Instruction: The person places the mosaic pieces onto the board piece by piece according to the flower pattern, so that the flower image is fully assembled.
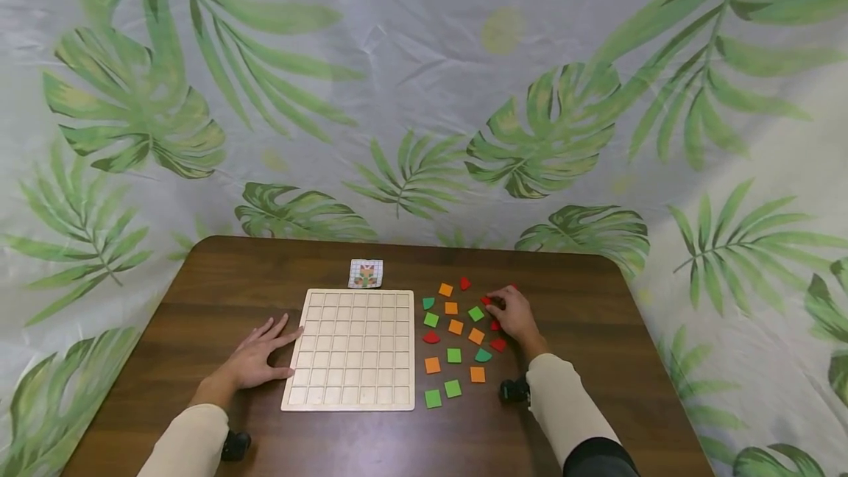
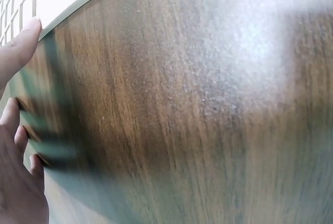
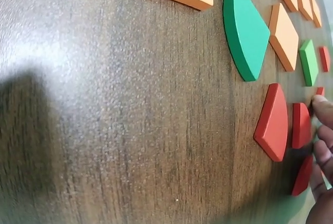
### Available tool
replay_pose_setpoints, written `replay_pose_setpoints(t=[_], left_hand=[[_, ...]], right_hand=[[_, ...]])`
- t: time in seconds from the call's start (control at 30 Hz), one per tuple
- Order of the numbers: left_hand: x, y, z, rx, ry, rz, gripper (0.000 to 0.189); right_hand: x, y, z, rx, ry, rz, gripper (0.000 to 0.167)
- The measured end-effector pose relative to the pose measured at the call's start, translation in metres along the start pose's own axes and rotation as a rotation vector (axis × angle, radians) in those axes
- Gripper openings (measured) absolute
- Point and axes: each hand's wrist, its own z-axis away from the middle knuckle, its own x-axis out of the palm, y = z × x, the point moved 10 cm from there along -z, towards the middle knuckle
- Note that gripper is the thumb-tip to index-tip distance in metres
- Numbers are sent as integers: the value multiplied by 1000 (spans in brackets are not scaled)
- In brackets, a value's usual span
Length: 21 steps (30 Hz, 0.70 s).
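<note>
My left hand (image 1: pixel 260 356) lies with fingers spread beside the pale wooden grid board (image 1: pixel 351 408); fingertip and thumb touch its left edge. In the left wrist view the thumb (image 2: pixel 23 47) meets the board's rim (image 2: pixel 78 8). At the right of the loose pieces, my right hand (image 1: pixel 516 317) pinches a small red piece (image 1: pixel 486 300) between thumb and forefinger, low over the table. Other red quarter-round pieces lie by this hand, among them a red piece (image 3: pixel 273 122) and a narrower-looking one (image 3: pixel 301 125) in the right wrist view.
Orange squares (image 1: pixel 432 365), light green squares (image 1: pixel 453 355) and dark green quarter-rounds (image 1: pixel 483 355) lie loose right of the board on the brown table (image 1: pixel 563 285). A small card (image 1: pixel 366 274) with a coloured grid picture lies behind the board. A leaf-print curtain (image 1: pixel 424 94) hangs behind.
</note>
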Motion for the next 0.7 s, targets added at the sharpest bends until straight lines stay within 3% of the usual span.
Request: replay_pose_setpoints(t=[0.3, 0.53, 0.7], left_hand=[[-2, 2, 2, 45, 49, 58, 75], [1, -1, 0, -23, 5, 34, 78], [0, -1, 2, -28, -20, 36, 78]], right_hand=[[1, -1, 0, 28, -6, 6, 20], [0, 4, 1, 66, 4, -45, 20], [-2, 7, 3, 115, 44, -58, 18]])
